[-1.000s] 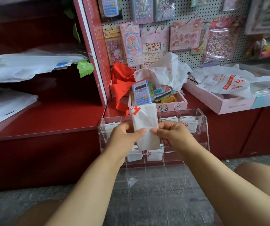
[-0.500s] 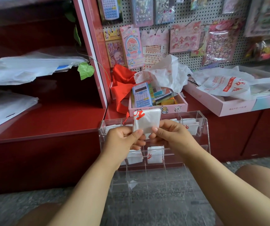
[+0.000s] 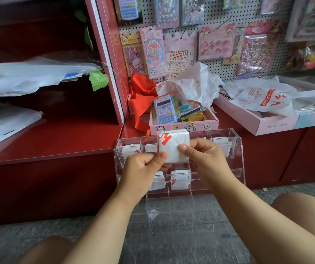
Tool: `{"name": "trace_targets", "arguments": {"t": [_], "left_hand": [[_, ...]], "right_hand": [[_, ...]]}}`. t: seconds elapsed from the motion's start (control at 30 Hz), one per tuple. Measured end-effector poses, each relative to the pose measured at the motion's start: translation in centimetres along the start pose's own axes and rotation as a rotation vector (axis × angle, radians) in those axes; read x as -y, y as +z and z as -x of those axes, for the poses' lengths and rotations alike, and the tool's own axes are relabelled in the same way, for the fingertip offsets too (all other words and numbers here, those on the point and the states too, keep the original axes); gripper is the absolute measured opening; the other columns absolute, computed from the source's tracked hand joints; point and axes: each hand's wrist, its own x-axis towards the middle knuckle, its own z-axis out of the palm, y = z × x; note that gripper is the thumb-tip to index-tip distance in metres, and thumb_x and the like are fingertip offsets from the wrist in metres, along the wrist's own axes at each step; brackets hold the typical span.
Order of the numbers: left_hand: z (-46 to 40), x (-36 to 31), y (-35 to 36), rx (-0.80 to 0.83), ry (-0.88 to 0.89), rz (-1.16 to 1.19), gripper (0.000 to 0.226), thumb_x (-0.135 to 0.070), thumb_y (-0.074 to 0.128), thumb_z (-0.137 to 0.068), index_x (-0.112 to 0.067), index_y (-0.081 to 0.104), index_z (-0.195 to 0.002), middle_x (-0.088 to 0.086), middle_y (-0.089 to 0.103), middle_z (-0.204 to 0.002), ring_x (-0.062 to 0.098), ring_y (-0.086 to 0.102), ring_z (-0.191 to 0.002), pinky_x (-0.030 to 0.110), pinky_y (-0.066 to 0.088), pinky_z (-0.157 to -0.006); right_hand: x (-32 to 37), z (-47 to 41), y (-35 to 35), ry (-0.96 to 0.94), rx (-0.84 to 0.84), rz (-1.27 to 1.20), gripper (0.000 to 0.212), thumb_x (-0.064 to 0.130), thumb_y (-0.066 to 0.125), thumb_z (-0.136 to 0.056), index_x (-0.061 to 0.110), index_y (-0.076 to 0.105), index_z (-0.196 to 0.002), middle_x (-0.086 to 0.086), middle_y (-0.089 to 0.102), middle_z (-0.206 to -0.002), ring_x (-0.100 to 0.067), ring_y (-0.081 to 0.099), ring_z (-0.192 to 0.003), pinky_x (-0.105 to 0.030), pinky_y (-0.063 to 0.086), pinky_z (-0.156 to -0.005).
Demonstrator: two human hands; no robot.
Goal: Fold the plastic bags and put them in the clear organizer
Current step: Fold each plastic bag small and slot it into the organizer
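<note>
A white plastic bag with red print (image 3: 173, 144), folded into a small square packet, is pinched between my left hand (image 3: 143, 168) and my right hand (image 3: 203, 156). Both hands hold it in front of the clear organizer (image 3: 237, 149), a tiered acrylic case standing on the floor against the red counter. Folded white bags lie in its top row (image 3: 221, 145) and in the middle row (image 3: 180, 179). Loose unfolded white bags lie on the counter behind (image 3: 192, 84) and on the pink box to the right (image 3: 263, 100).
A small pink box with a blue calculator (image 3: 165, 111) stands just behind the organizer, beside a red bag (image 3: 141, 96). A wide pink box (image 3: 267, 126) sits at the right. Sticker packs hang on the pegboard (image 3: 217, 14). White sheets lie on the left shelves (image 3: 25, 77).
The bag was a long strip hanging between my hands; it has since been folded up into a short square packet, and my hands have drawn closer around it.
</note>
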Motion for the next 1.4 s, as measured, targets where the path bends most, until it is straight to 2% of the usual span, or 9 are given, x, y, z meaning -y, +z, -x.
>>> {"name": "trace_targets", "arguments": {"t": [0.17,0.4,0.5,0.63,0.7,0.9,1.07,1.23,1.4], "left_hand": [[0.1,-0.1,1.0,-0.077,-0.008,0.025,0.025,-0.039,0.064,-0.079,-0.023,0.077,-0.064,0.008,0.074,-0.067,0.030,0.073,-0.068,0.049,0.060,-0.075],[0.2,1.2,1.1,-0.026,-0.017,0.027,0.023,-0.038,0.067,-0.081,-0.023,0.077,-0.067,0.005,0.074,-0.068,0.026,0.072,-0.069,0.044,0.058,-0.073],[-0.1,1.4,1.0,-0.053,-0.017,0.024,0.029,-0.044,0.079,-0.076,-0.016,0.074,-0.081,0.001,0.073,-0.075,0.014,0.067,-0.071,0.031,0.053,-0.071],[-1.1,0.2,1.4,-0.109,-0.161,0.264,0.060,-0.032,0.085,-0.063,-0.017,0.058,-0.114,-0.004,0.067,-0.087,-0.003,0.065,-0.073,0.013,0.050,-0.064],[-1.4,-0.3,1.6,-0.092,-0.176,0.258,0.056,-0.036,0.076,-0.064,-0.017,0.061,-0.114,-0.004,0.065,-0.088,-0.008,0.063,-0.071,0.008,0.049,-0.064],[-1.7,0.2,2.3,-0.189,-0.148,0.149,0.003,-0.023,0.075,-0.081,-0.023,0.072,-0.080,-0.013,0.069,-0.069,-0.002,0.059,-0.066,0.013,0.047,-0.065],[-1.5,0.6,2.6,-0.232,-0.128,0.116,0.009,-0.020,0.077,-0.080,-0.024,0.072,-0.075,-0.011,0.069,-0.066,0.005,0.057,-0.064,0.020,0.046,-0.061],[-1.9,0.9,2.4,-0.207,-0.207,0.208,0.007,-0.019,0.078,-0.078,-0.023,0.075,-0.074,0.000,0.069,-0.075,0.018,0.059,-0.073,0.034,0.049,-0.068],[-2.7,1.4,1.8,-0.088,-0.270,0.231,0.003,-0.013,0.073,-0.083,-0.015,0.073,-0.085,0.006,0.071,-0.082,0.016,0.062,-0.076,0.020,0.052,-0.067]], "right_hand": [[-0.2,0.4,0.5,0.003,-0.066,-0.050,0.042,0.052,0.090,-0.046,0.020,0.065,-0.059,-0.003,0.065,-0.068,-0.022,0.061,-0.071,-0.041,0.050,-0.067],[0.2,0.2,0.8,0.027,-0.034,-0.264,0.071,0.042,0.096,-0.037,0.018,0.060,-0.092,-0.003,0.071,-0.074,-0.020,0.071,-0.075,-0.037,0.059,-0.061],[-0.1,0.1,0.5,0.036,-0.053,-0.246,0.075,0.039,0.096,-0.039,0.017,0.062,-0.102,-0.004,0.068,-0.074,-0.023,0.070,-0.079,-0.049,0.058,-0.072],[-0.5,0.0,0.1,0.034,-0.051,-0.123,0.058,0.022,0.092,-0.054,0.017,0.064,-0.104,-0.005,0.067,-0.073,-0.024,0.067,-0.075,-0.042,0.055,-0.074],[-0.7,0.1,0.3,0.016,-0.041,-0.050,0.045,0.015,0.086,-0.064,0.018,0.064,-0.102,-0.004,0.066,-0.072,-0.024,0.065,-0.074,-0.041,0.053,-0.074],[-0.7,0.3,0.6,0.038,0.011,0.033,0.044,0.021,0.084,-0.066,0.021,0.062,-0.104,-0.001,0.062,-0.070,-0.015,0.060,-0.070,-0.030,0.047,-0.069],[-0.7,0.4,0.5,0.122,0.054,0.058,0.037,0.032,0.078,-0.073,0.004,0.066,-0.093,-0.011,0.069,-0.082,-0.019,0.064,-0.076,-0.033,0.050,-0.073],[-0.8,0.1,0.4,0.137,0.033,-0.011,0.018,0.027,0.069,-0.075,0.009,0.064,-0.076,-0.006,0.067,-0.075,-0.016,0.061,-0.067,-0.029,0.050,-0.062],[-1.5,-0.7,-0.3,0.174,-0.012,0.039,0.015,0.018,0.067,-0.086,0.004,0.064,-0.082,-0.010,0.064,-0.078,-0.018,0.058,-0.069,-0.030,0.049,-0.061]]}}
